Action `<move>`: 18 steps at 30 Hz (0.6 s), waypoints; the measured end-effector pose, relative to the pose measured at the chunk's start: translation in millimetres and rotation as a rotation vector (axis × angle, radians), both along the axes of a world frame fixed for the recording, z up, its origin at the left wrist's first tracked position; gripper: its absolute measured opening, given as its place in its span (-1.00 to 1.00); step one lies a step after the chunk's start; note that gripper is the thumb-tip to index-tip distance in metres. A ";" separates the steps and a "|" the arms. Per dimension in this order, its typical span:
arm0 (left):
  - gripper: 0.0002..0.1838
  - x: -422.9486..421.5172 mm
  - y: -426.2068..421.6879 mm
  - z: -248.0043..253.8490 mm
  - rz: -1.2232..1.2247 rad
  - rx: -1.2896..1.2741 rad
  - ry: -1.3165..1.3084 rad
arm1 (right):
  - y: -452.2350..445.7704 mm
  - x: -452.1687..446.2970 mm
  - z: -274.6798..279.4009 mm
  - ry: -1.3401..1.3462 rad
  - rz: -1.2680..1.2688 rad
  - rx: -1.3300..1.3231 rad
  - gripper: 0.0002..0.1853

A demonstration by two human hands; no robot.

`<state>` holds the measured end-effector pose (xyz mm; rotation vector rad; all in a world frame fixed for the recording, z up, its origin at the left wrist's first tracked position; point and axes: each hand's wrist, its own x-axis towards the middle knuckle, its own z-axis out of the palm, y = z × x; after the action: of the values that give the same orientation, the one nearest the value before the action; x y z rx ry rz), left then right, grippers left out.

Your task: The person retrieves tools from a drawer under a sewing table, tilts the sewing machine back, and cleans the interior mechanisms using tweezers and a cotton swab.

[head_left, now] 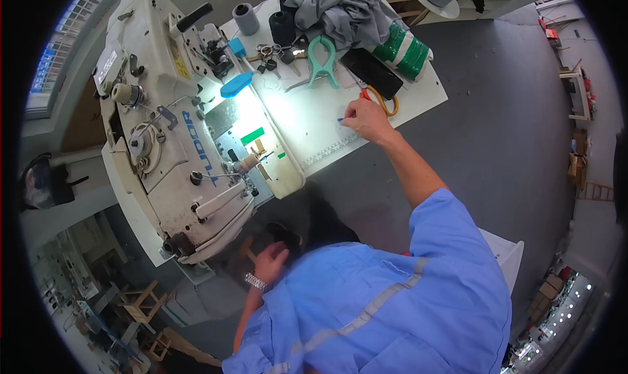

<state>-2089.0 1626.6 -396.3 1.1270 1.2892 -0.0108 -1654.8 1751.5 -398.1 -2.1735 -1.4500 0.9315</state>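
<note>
My right hand is over the white table top, fingers pinched together on a small blue piece that pokes out at the fingertips. Just beyond the knuckles lie scissors with orange handles, partly under a black phone. My left hand, with a metal watch on the wrist, hangs low beside my body, away from the table. Its fingers look loosely extended and hold nothing I can see. A sewing machine stands on the left, its lamp lighting the needle area.
On the table lie a teal spring clamp, keys, a blue-handled tool, thread cones, grey cloth and a green-wrapped roll. A printed ruler scale runs along the table's near edge.
</note>
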 end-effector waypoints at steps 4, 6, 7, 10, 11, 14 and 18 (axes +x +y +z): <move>-0.65 55.7 32.5 39.7 -0.104 0.088 -0.208 | -31.8 -46.3 31.4 0.758 -0.183 0.015 -0.83; -0.68 96.9 47.6 51.1 -0.178 0.185 -0.319 | -57.9 -77.4 44.8 0.978 -0.210 -0.059 -0.86; -0.70 110.5 48.3 49.8 0.007 0.125 -0.395 | -71.5 -90.8 46.9 1.072 -0.211 -0.089 -0.89; -0.75 130.7 46.4 53.1 0.294 0.014 -0.478 | -102.8 -118.7 48.7 1.139 -0.300 -0.230 -0.89; -0.77 134.2 45.1 55.9 0.394 -0.039 -0.482 | -112.5 -126.2 40.6 1.253 -0.367 -0.236 -0.89; -0.79 132.3 38.4 51.8 0.449 -0.059 -0.495 | -115.8 -128.5 39.3 1.323 -0.393 -0.290 -0.89; -0.80 125.3 37.6 50.4 0.450 -0.009 -0.464 | -84.7 -101.7 42.2 0.974 0.070 -0.094 -0.84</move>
<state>-1963.7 1664.2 -345.9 0.7502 1.0909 0.5483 -1756.5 1666.8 -355.9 -1.3333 -0.9791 1.7581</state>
